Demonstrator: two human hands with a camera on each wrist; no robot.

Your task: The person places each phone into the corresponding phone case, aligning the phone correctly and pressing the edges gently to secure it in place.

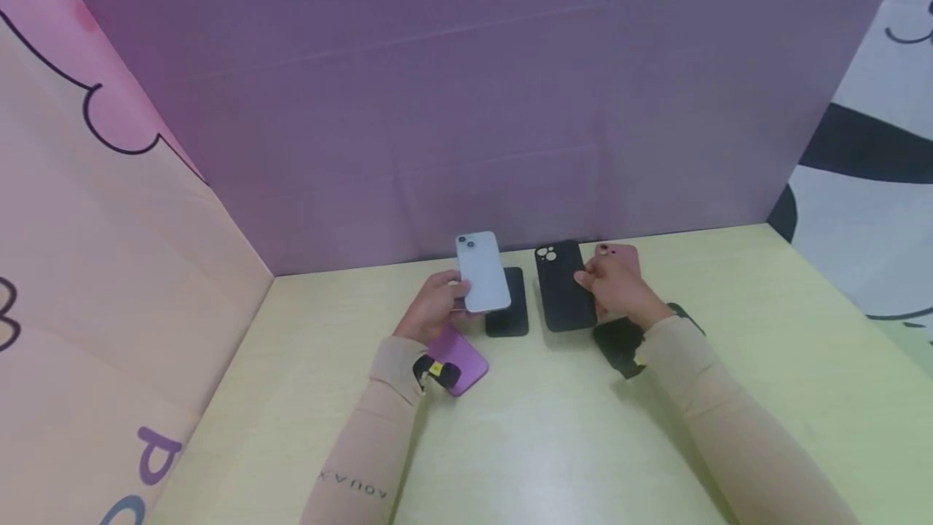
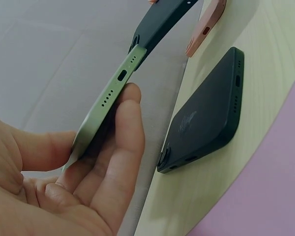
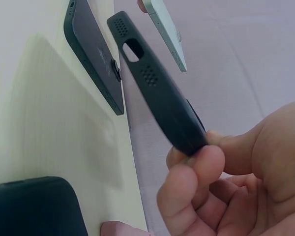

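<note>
the purple backdrop (image 1: pixel 466 104) closes the far side of the scene; a pink printed panel (image 1: pixel 87 266) stands at the left and a black-and-white panel (image 1: pixel 867 152) at the right. the pale yellow-green table (image 1: pixel 554 444) fills the near half.

the left hand (image 1: pixel 433 306) is left of centre. thumb and fingers (image 2: pixel 123 142) are curled around the lower edges of a pale green phone (image 1: pixel 483 271), which is raised off the table with its back and two camera lenses up. in the left wrist view the bottom edge of the phone, with port and speaker holes, points away from the palm.

the right hand (image 1: pixel 618 286) is right of centre. the fingertips (image 3: pixel 196 162) and thumb pinch the near end of a black phone case (image 1: pixel 564 286), held clear of the table just right of the phone. its camera cutouts are at the far end.

a dark phone (image 1: pixel 508 302) lies flat on the table, partly under the raised pale green phone. a pink case (image 1: pixel 619 252) lies beyond the right hand. a purple case (image 1: pixel 459 359) lies near the left wrist, and a second black case (image 1: pixel 619 343) lies partly under the right wrist. both forearms wear beige sleeves (image 1: pixel 364 444).
</note>
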